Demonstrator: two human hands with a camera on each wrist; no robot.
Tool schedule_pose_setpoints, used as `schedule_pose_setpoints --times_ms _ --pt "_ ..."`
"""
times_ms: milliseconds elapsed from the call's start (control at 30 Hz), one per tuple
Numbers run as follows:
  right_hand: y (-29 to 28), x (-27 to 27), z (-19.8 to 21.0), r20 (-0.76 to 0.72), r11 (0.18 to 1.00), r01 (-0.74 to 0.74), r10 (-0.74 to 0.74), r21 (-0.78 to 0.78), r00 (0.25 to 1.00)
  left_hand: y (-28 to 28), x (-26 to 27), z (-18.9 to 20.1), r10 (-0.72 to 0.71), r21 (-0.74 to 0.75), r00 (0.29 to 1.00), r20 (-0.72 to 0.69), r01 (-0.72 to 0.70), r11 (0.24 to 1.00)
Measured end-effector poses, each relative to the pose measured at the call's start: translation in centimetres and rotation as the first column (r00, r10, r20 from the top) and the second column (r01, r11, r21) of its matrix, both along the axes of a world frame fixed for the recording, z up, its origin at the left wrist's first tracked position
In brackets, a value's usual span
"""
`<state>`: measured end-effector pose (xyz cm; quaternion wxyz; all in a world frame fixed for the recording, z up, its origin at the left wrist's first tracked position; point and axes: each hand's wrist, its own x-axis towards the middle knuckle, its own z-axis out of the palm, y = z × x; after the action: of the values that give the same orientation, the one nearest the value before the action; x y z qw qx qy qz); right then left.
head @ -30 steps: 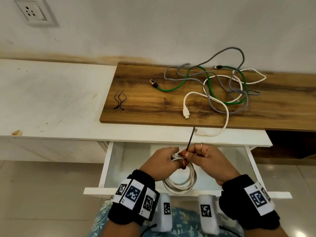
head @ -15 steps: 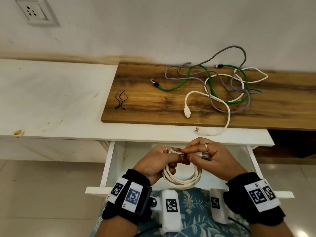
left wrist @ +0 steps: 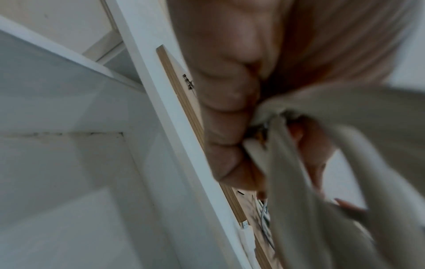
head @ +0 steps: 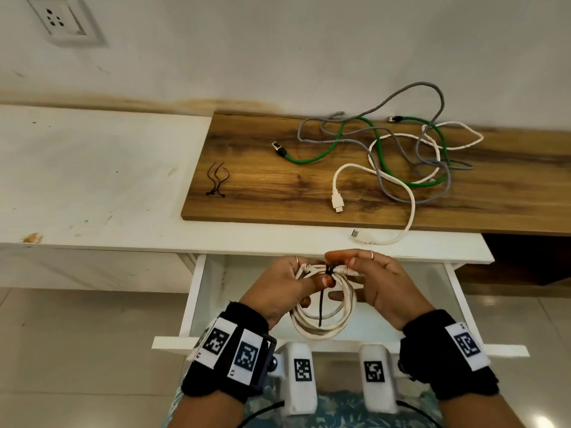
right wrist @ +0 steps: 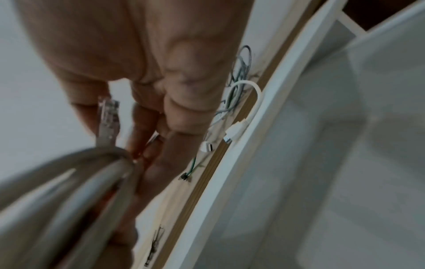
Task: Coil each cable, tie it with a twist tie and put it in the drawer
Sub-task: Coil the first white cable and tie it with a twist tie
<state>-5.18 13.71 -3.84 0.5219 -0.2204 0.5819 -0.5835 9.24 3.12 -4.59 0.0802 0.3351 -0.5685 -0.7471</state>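
Now, left to right: spare ties (head: 217,180) near the board's (head: 247,168) left edge. Left hand (head: 279,288) clamped on coil (head: 321,316), over open drawer (head: 197,291). Tie (head: 329,269) wrapped round coil's top, tail hanging down, long axis near vertical, just beside both thumbs. Right hand (head: 375,282) pinching at the wrap, seemingly nearer the tail for twisting. Loose cables (head: 401,156) toward the board's right.

Looks like a home room: plastered wall with a wall socket (head: 61,21) at 11 o'clock, worn white cabinet top (head: 92,180), wood-grain board (head: 262,186) at 12, glossy tiled floor (head: 77,350) at 8.
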Motion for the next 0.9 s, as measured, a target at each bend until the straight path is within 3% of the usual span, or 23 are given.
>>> schedule_pose_setpoints --times_ms 67,133,333,533,767,900 --pt "-0.1 -0.2 0.2 0.179 0.997 0.056 -0.064 0.05 0.982 0.0 -0.1 0.0 0.006 -0.052 1.0 -0.002 -0.006 0.999" --pt "0.0 -0.1 0.3 0.243 0.994 0.045 -0.068 0.1 0.968 0.1 -0.2 0.1 -0.006 -0.071 1.0 -0.029 0.004 0.997" --pt "0.0 0.2 -0.4 0.207 0.974 -0.041 -0.006 0.222 0.978 0.7 -0.6 0.6 -0.063 -0.228 0.995 -0.082 0.043 0.973" --pt "0.3 -0.2 -0.9 0.291 0.98 -0.059 0.001 0.189 0.957 0.6 -0.7 0.2 -0.154 -0.545 0.988 -0.017 0.12 0.83" --pt "0.2 0.0 -1.0 0.29 0.972 -0.168 0.115 0.164 0.95 0.4 -0.6 0.2 -0.152 -0.612 0.988 0.007 0.125 0.781" --pt "0.2 0.1 -1.6 0.232 0.97 -0.221 0.193 0.103 0.953 0.3 -0.4 0.6 -0.164 -0.596 0.986 0.003 0.133 0.792"
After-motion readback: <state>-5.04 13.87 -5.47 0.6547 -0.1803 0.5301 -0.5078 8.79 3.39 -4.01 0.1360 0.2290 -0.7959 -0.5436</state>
